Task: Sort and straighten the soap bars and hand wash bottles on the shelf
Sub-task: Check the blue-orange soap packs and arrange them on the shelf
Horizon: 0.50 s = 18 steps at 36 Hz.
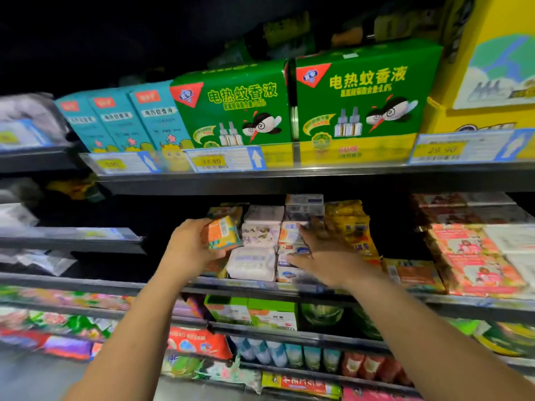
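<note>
In left hand point(188, 246), boxy soap bar point(223, 231)

left hand point(189, 246): raised, fingers curled, gripping | right hand point(324, 257): seemingly flat, blurred

Left of the soap stacks point(260, 241) the shelf point(115, 282) lies dark and open. Yellow packs point(353, 227) press against their right side. The upper shelf point(289, 180) leaves little headroom over the tallest stack.

Two green boxes point(231, 105) and three teal boxes point(115, 120) on the upper shelf point(318, 172); three pale soap packs point(252, 264) stacked on the middle shelf point(246, 285); one orange soap pack point(223, 233).
</note>
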### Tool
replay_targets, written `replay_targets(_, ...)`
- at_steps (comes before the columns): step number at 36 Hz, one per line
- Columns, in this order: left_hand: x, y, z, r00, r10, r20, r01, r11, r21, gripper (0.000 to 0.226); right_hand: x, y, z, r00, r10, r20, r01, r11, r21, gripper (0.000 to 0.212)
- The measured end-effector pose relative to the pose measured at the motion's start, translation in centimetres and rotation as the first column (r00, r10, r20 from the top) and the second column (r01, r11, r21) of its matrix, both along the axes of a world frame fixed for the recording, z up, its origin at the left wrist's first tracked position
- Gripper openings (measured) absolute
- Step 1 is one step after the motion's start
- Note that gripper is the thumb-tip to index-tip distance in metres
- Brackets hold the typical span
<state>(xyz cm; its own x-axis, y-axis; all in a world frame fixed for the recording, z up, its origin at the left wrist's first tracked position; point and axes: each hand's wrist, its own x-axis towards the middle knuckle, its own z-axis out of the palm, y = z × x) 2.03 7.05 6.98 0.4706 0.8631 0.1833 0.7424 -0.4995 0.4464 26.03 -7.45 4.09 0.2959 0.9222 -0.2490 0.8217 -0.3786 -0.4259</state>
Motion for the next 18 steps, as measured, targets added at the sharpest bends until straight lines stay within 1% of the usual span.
replay_targets(2,-0.3,1.5,-0.7,0.996,-0.005,-0.084,0.004,1.0,-0.014,0.073,0.0,1.0,-1.5,0.997,0.018,0.078,-0.017,1.0,-0.017,0.089)
replay_targets(4,-0.5,2.7,-1.4,0.993,-0.013,-0.12,0.008,0.999,-0.039,0.076,-0.1,1.3,-2.4,0.986,0.035,0.162,-0.036,0.999,0.003,0.09)
replay_targets(9,-0.3,5.2,-2.5,0.974,-0.048,-0.221,0.03,0.996,-0.083,0.08,0.1,1.8,-3.6,0.981,0.025,0.194,-0.032,0.999,0.033,0.089)
replay_targets(11,0.0,5.7,-2.9,0.965,-0.083,-0.247,0.053,0.99,-0.127,0.08,0.1,2.0,-3.8,0.979,0.018,0.204,-0.029,0.998,0.048,0.089)
replay_targets(14,0.4,5.9,-3.7,0.968,-0.135,-0.214,0.099,0.981,-0.169,0.073,0.2,2.1,-4.2,0.976,0.009,0.217,-0.024,0.997,0.068,0.09)
replay_targets(16,0.4,5.9,-4.4,0.978,-0.13,-0.162,0.11,0.986,-0.126,0.061,0.2,2.0,-4.3,0.974,0.007,0.226,-0.024,0.997,0.075,0.089)
replay_targets(18,0.3,5.9,-5.0,0.986,-0.098,-0.133,0.085,0.992,-0.098,0.055,0.3,2.1,-4.4,0.973,0.008,0.233,-0.026,0.997,0.078,0.089)
